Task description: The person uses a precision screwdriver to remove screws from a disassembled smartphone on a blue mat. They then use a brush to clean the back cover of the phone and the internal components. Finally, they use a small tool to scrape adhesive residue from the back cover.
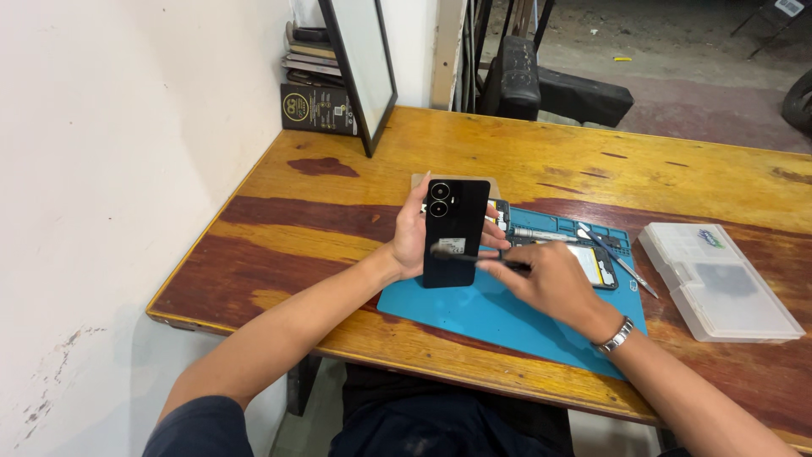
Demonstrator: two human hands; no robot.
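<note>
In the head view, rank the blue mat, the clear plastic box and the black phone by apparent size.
1. Blue mat
2. Clear plastic box
3. Black phone, though it is lifted toward the camera in the left hand, so it looks bigger.

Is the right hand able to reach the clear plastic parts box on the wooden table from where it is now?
Probably yes. The right hand holds a thin dark tool at the black phone, and the clear plastic parts box lies on its own side, with only blue mat and bare table between.

Black phone upright in left hand, right hand alongside, above blue mat.
</note>
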